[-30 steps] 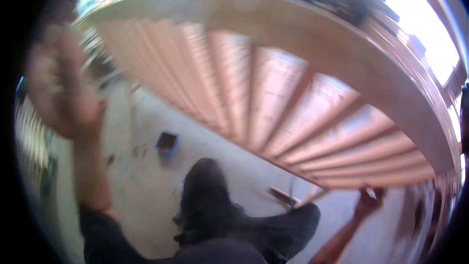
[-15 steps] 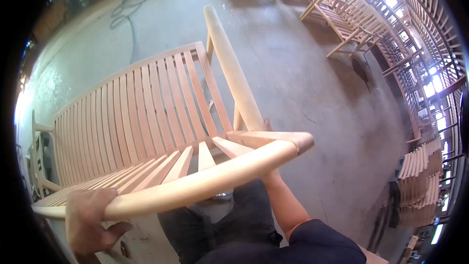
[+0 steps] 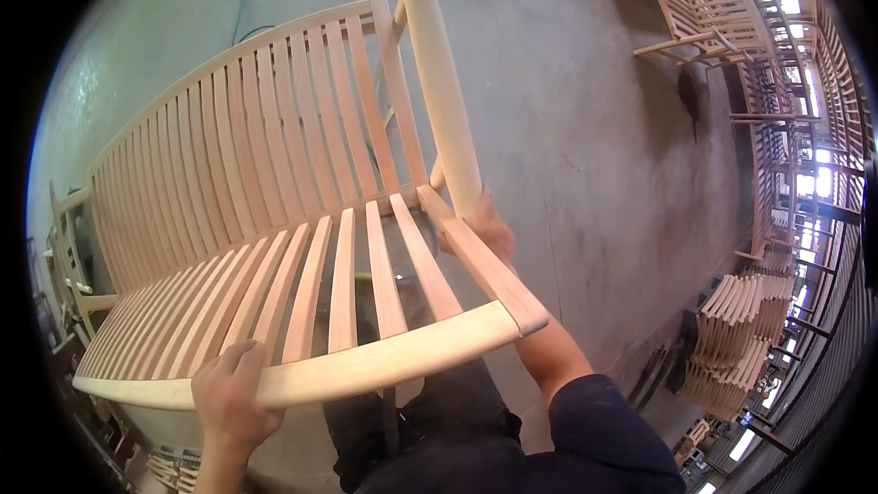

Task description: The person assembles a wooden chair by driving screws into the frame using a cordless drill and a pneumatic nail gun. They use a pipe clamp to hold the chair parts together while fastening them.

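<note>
From the head view, a slatted wooden bench (image 3: 274,247) of pale unfinished wood is held up off the concrete floor (image 3: 585,128), its long axis running from lower left to upper right, the curved back away from the person. The left hand (image 3: 229,393) has its grip closed around the front rail; the right hand (image 3: 489,229) clasps the end frame underneath, fingers partly hidden. Stacked slat parts (image 3: 741,329) stand well apart at right.
</note>
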Demonstrator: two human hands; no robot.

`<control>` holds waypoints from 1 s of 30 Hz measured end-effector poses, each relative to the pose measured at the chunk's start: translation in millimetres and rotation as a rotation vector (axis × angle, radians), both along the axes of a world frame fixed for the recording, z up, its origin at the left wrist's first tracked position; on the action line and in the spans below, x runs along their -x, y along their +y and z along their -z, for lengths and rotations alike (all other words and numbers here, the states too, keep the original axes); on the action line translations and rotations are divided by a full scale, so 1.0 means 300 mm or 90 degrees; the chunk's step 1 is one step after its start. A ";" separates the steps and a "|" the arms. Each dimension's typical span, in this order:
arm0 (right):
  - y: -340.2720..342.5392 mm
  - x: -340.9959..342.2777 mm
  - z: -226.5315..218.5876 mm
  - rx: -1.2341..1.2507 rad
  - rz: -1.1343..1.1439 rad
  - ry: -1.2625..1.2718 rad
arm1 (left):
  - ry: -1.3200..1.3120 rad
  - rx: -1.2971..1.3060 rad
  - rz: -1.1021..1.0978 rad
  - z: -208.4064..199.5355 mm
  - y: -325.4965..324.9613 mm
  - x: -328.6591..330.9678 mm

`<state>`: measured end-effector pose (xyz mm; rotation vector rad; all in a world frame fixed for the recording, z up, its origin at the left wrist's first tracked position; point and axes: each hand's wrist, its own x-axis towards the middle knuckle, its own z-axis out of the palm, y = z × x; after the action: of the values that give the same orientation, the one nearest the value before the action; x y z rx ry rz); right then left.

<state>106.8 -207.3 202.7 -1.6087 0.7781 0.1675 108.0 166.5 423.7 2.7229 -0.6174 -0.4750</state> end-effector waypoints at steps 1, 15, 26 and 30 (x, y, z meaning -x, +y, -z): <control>-0.016 0.031 0.043 0.266 -0.122 -0.064 | 0.011 -0.003 0.000 -0.001 -0.006 -0.002; -0.258 0.088 0.384 0.488 -0.599 -0.070 | 0.016 -0.181 0.001 0.025 0.102 0.013; -0.147 0.683 0.156 0.232 -0.598 0.443 | 0.150 0.228 -0.221 0.058 0.055 0.869; 0.102 0.958 0.136 0.098 -0.752 0.529 | 0.392 0.079 -0.360 0.242 0.392 1.531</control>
<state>-180.5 -176.8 161.9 -1.9698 0.3194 1.7268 -351.2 284.1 351.2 2.2921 0.2640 -1.0032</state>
